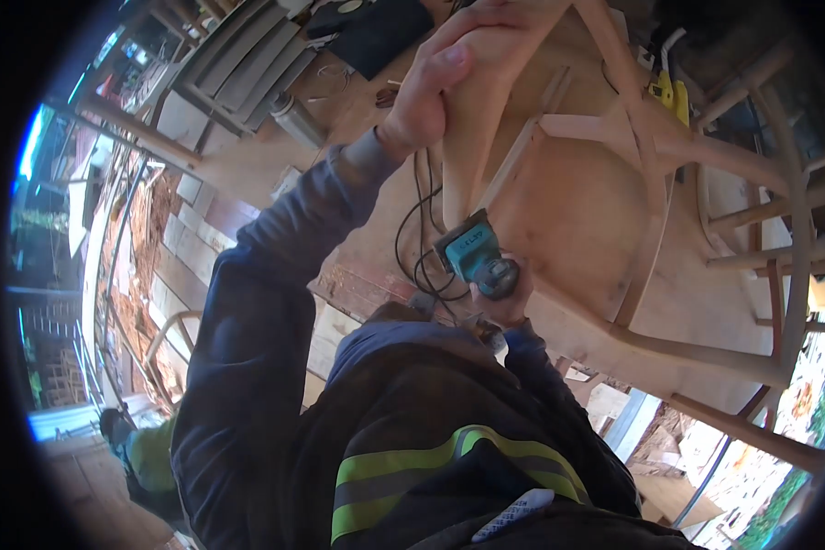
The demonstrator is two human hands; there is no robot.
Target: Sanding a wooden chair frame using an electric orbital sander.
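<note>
- Grip first: the right hand (pixel 497 307) is closed around a teal and black electric palm sander (pixel 475 252), whose flat pad lies against a curved pale wooden chair rail (pixel 472 128).
- Left hand (pixel 445 78) is wrapped shut over the same rail higher up, thumb across its face, steadying it.
- Black power cord (pixel 412 243) loops down from the sander between the two forearms.
- Rail belongs to an unfinished pale wooden chair frame (pixel 632 137) tipped over on the plywood workbench (pixel 577 211), legs and stretchers splayed toward the right.
- Progress, as a judgement: sanding looks to be in hand on this one rail; all the wood is bare and unvarnished, and nothing visible tells sanded parts from unsanded, so how much is left cannot be read.
- Further out: a yellow-handled tool (pixel 669 92) beyond the frame, a grey metal flask (pixel 296 119) on the bench at the left, and a second bare chair frame (pixel 779 229) at the right.
</note>
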